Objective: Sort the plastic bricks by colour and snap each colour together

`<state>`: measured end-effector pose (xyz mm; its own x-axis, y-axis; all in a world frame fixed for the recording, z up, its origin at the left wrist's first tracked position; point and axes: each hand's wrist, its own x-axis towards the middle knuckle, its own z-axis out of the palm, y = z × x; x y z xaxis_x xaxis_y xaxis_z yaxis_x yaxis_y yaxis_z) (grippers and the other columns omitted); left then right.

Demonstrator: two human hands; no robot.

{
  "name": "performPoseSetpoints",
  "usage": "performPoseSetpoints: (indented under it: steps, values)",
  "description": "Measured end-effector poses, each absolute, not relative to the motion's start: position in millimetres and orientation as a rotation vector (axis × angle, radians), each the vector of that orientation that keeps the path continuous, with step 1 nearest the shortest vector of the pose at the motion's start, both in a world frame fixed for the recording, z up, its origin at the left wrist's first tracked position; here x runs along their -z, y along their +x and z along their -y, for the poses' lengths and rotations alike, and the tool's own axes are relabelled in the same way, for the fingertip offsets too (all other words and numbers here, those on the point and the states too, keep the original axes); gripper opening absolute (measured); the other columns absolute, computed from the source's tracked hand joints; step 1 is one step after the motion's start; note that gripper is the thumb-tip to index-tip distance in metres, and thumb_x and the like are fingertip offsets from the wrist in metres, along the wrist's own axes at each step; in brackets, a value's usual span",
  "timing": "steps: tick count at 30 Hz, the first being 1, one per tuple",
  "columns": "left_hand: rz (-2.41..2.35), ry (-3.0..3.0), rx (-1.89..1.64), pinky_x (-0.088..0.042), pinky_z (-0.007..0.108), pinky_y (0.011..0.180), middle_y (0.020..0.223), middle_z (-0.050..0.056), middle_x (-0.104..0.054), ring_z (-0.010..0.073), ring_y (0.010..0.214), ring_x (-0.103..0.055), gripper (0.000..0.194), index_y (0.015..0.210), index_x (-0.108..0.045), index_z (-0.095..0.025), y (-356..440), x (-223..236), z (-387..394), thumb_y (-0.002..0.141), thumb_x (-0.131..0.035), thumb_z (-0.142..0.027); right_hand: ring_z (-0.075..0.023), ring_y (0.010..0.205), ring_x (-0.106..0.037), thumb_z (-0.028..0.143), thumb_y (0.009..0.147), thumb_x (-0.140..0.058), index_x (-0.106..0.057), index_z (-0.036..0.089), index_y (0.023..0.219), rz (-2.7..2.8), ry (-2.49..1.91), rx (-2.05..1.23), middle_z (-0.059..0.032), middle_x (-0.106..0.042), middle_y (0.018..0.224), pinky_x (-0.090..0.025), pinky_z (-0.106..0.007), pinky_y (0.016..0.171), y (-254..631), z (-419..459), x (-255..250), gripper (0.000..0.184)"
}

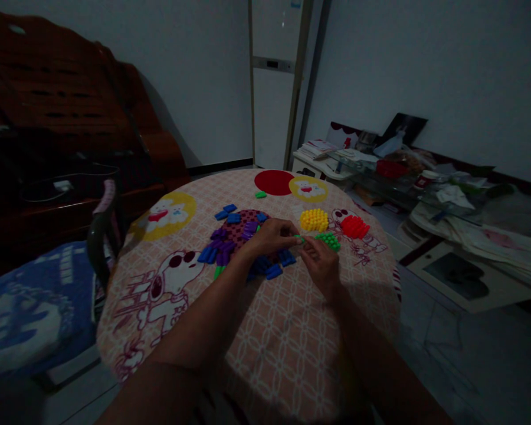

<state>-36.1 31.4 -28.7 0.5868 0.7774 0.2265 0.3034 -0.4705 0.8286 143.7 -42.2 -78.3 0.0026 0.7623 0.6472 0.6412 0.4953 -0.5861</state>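
Observation:
My left hand [275,235] and my right hand [319,260] meet above the round table, fingertips pinched around a small green plastic piece [299,239]. Just behind my right hand lies a cluster of green pieces [330,240]. Beyond it sit a yellow cluster [314,219] of joined pieces and a red cluster [354,226]. Around and partly under my left hand spreads a loose pile of blue pieces [209,254] and purple pieces [223,251]. My left hand and forearm hide part of this pile. A lone green piece [261,195] rests farther back.
A patterned cloth covers the round table [274,330]. At left stand a chair with a blue cover [39,307] and a wooden bench [71,100]. A cluttered glass-topped cabinet [393,183] runs along the right wall. A tall white unit [274,112] stands in the corner.

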Motion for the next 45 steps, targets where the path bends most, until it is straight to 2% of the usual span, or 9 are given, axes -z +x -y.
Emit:
performPoseSetpoints:
  steps: [4, 8, 11, 16, 20, 30, 33, 38, 45]
  values:
    - [-0.877, 2.011, -0.613, -0.044, 0.021, 0.053, 0.066, 0.002, -0.068, 0.0130, 0.057, -0.060, 0.033, 0.088, -0.072, -0.013, -35, 28, -26, 0.080, -0.067, -0.044, -0.0170, 0.070, -0.065, 0.032, 0.093, -0.059, -0.072, 0.019, 0.097, 1.735, -1.134, 0.001, -0.0064, -0.070, 0.081, -0.054, -0.029, 0.067, 148, 43, 75, 0.019]
    - [-0.860, 2.006, -0.741, -0.051, 0.023, 0.062, 0.085, 0.006, -0.074, 0.0152, 0.069, -0.067, 0.037, 0.108, -0.072, -0.013, -35, 30, -28, 0.083, -0.064, -0.039, -0.0158, 0.063, -0.065, 0.033, 0.087, -0.065, -0.073, 0.018, 0.091, 1.420, -1.209, -0.037, -0.0033, -0.069, 0.075, -0.054, -0.028, 0.061, 178, 39, 74, 0.017]
    - [-0.901, 2.031, -0.812, -0.054, 0.026, 0.069, 0.097, 0.009, -0.076, 0.0179, 0.077, -0.070, 0.036, 0.109, -0.072, -0.013, -38, 34, -34, 0.083, -0.062, -0.036, -0.0153, 0.060, -0.064, 0.033, 0.082, -0.067, -0.074, 0.016, 0.092, 1.233, -1.261, -0.116, -0.0021, -0.069, 0.072, -0.053, -0.028, 0.058, 207, 37, 75, 0.021]
    - [-0.936, 2.079, -0.824, -0.055, 0.028, 0.073, 0.098, 0.009, -0.077, 0.0194, 0.083, -0.071, 0.036, 0.111, -0.072, -0.014, -43, 39, -41, 0.084, -0.060, -0.034, -0.0144, 0.057, -0.063, 0.031, 0.075, -0.068, -0.076, 0.016, 0.089, 1.361, -1.310, -0.278, -0.0012, -0.070, 0.068, -0.053, -0.027, 0.056, 233, 38, 77, 0.022]
    - [-0.942, 2.079, -0.823, -0.056, 0.029, 0.076, 0.104, 0.008, -0.077, 0.0196, 0.086, -0.071, 0.035, 0.111, -0.073, -0.015, -44, 41, -42, 0.084, -0.060, -0.033, -0.0153, 0.059, -0.065, 0.030, 0.074, -0.066, -0.077, 0.017, 0.086, 1.505, -1.318, -0.251, -0.0029, -0.072, 0.070, -0.053, -0.027, 0.058, 232, 37, 76, 0.020]
    - [-0.948, 2.023, -0.858, -0.056, 0.029, 0.072, 0.096, 0.009, -0.077, 0.0205, 0.083, -0.071, 0.033, 0.107, -0.074, -0.014, -51, 35, -43, 0.083, -0.061, -0.033, -0.0209, 0.067, -0.069, 0.029, 0.076, -0.061, -0.079, 0.019, 0.088, 1.680, -1.380, -0.243, -0.0085, -0.077, 0.081, -0.057, -0.034, 0.069, 223, 32, 79, 0.024]
    - [-0.983, 1.962, -0.876, -0.054, 0.028, 0.065, 0.083, 0.007, -0.076, 0.0190, 0.073, -0.070, 0.033, 0.104, -0.073, -0.013, -59, 30, -45, 0.083, -0.061, -0.036, -0.0207, 0.065, -0.069, 0.030, 0.076, -0.061, -0.078, 0.018, 0.090, 1.648, -1.389, -0.329, -0.0074, -0.076, 0.079, -0.057, -0.033, 0.067, 221, 33, 80, 0.026]
    - [-1.062, 1.907, -0.967, -0.051, 0.026, 0.060, 0.076, 0.005, -0.074, 0.0178, 0.068, -0.068, 0.030, 0.100, -0.072, -0.013, -67, 30, -48, 0.081, -0.063, -0.034, -0.0204, 0.063, -0.068, 0.036, 0.077, -0.061, -0.077, 0.015, 0.096, 1.557, -1.409, -0.463, -0.0069, -0.075, 0.077, -0.056, -0.032, 0.060, 222, 33, 82, 0.033]
    - [-1.139, 1.853, -0.995, -0.055, 0.028, 0.064, 0.078, 0.006, -0.075, 0.0187, 0.069, -0.070, 0.031, 0.103, -0.072, -0.014, -76, 30, -51, 0.081, -0.064, -0.034, -0.0201, 0.063, -0.068, 0.031, 0.075, -0.057, -0.078, 0.016, 0.096, 1.533, -1.457, -0.337, -0.0062, -0.074, 0.075, -0.055, -0.031, 0.062, 222, 32, 82, 0.033]
